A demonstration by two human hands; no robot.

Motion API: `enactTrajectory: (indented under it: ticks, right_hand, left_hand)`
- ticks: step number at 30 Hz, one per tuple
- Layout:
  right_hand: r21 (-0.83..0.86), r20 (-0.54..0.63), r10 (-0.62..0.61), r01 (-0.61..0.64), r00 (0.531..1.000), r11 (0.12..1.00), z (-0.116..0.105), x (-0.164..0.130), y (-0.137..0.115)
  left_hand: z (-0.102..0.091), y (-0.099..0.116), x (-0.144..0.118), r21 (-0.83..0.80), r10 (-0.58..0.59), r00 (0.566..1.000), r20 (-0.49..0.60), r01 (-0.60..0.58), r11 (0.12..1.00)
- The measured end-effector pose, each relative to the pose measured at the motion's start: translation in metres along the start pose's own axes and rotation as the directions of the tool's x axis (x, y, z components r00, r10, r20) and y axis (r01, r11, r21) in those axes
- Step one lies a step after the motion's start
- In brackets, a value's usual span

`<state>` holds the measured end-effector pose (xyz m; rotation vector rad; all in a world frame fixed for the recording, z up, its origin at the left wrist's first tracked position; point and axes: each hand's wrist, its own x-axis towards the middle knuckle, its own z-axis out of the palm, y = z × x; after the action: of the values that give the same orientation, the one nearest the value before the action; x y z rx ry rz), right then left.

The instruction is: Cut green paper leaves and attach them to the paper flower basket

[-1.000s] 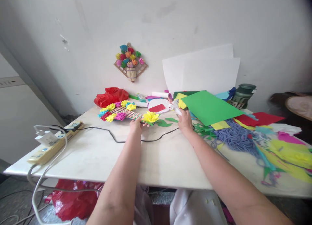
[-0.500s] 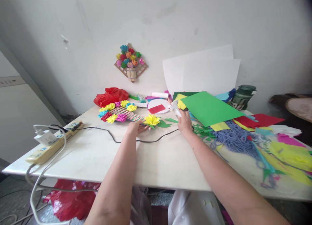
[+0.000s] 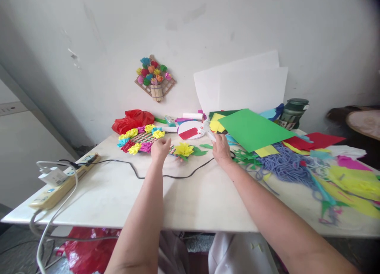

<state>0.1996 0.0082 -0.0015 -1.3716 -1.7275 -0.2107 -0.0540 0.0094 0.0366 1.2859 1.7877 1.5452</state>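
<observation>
My left hand (image 3: 161,149) is at the near edge of a woven lattice (image 3: 142,138) decorated with pink, yellow, blue and red paper flowers. Its thumb side is raised above the lattice, while fingertips show below, beside a large yellow paper flower (image 3: 183,149) at the right end. Part of the lattice is hidden behind this hand. In my right hand (image 3: 222,148) is a white glue gun (image 3: 208,131), its front end pointing left by a white oval disc (image 3: 181,128) and a red paper piece (image 3: 188,134). Green paper leaves (image 3: 199,151) lie between the hands.
A black cord (image 3: 178,177) crosses the table to a power strip (image 3: 56,187) at left. On the right are a green sheet (image 3: 251,129), tangled blue-grey yarn (image 3: 285,163) and paper scraps. A red plastic bag (image 3: 133,121) and a dark jar (image 3: 294,112) stand near the wall.
My left hand has lifted slightly at the lattice, its thumb side now higher. The glue gun in my right hand has moved a little left. The whole view has shifted slightly.
</observation>
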Motion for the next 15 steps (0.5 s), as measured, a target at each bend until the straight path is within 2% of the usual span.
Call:
enactTrajectory:
  ticks: [2, 4, 6, 9, 11, 13, 15]
  right_hand:
    - [0.029, -0.033, -0.039, 0.040, 0.999, 0.999, 0.003, -0.001, 0.000]
    - [0.047, -0.059, -0.071, 0.073, 0.996, 0.996, 0.006, -0.001, 0.001]
    - [0.053, -0.069, -0.090, 0.094, 0.994, 0.994, 0.008, -0.001, 0.002]
    - [0.054, -0.066, -0.111, 0.114, 0.992, 0.992, 0.007, -0.002, 0.001]
    - [0.051, -0.063, -0.121, 0.124, 0.991, 0.991, 0.006, -0.003, -0.002]
    - [0.045, -0.063, -0.132, 0.135, 0.989, 0.990, 0.005, -0.003, -0.005]
    - [0.039, -0.060, -0.150, 0.152, 0.987, 0.988, 0.005, -0.004, -0.008]
  left_hand:
    - [0.001, 0.002, -0.004, 0.073, 0.156, 0.987, 0.025, -0.157, 0.985]
    - [0.001, -0.001, -0.008, 0.078, 0.290, 0.948, 0.130, -0.301, 0.950]
    - [-0.001, -0.006, -0.011, 0.047, 0.372, 0.896, 0.242, -0.394, 0.918]
    - [-0.001, -0.012, -0.011, -0.012, 0.417, 0.824, 0.383, -0.447, 0.894]
    - [-0.001, -0.012, -0.011, -0.062, 0.437, 0.797, 0.416, -0.455, 0.888]
    - [0.000, -0.009, -0.011, -0.109, 0.460, 0.793, 0.399, -0.457, 0.883]
    - [0.001, -0.004, -0.014, -0.114, 0.469, 0.809, 0.354, -0.460, 0.881]
